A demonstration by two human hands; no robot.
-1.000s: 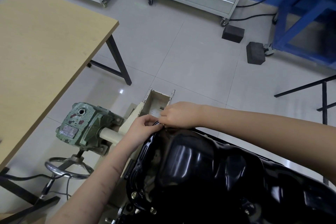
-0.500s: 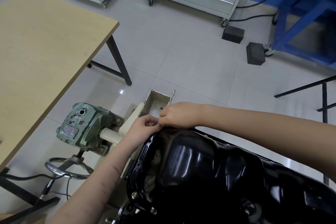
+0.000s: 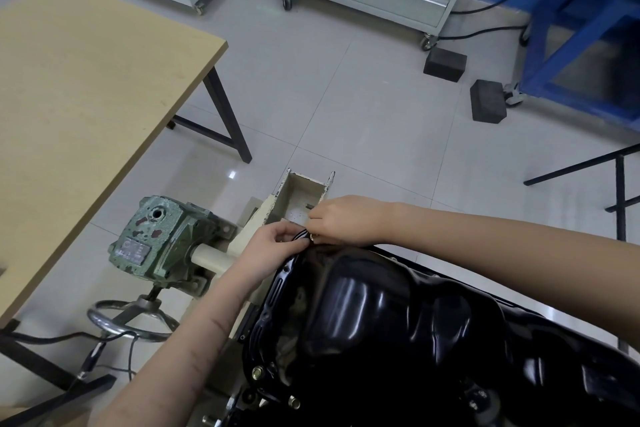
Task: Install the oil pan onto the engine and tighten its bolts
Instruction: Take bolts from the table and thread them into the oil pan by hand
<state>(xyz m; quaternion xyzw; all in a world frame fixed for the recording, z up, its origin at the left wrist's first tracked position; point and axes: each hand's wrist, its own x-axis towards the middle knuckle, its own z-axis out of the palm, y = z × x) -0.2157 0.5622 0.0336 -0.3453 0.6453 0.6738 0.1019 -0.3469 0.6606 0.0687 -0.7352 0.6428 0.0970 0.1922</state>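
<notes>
The wooden desk (image 3: 79,114) fills the left side above the tiled floor (image 3: 346,121). The glossy black oil pan (image 3: 398,322) lies low in the middle and right, sitting on the engine, most of which is hidden beneath it. Left of the pan sits a green gearbox (image 3: 159,243) with a handwheel (image 3: 128,321) below it. The left hand (image 3: 273,250) curls its fingers over the pan's far corner flange. The right hand (image 3: 341,218) pinches a small brass-coloured bolt (image 3: 312,237) at that same corner, just beside the left fingertips.
</notes>
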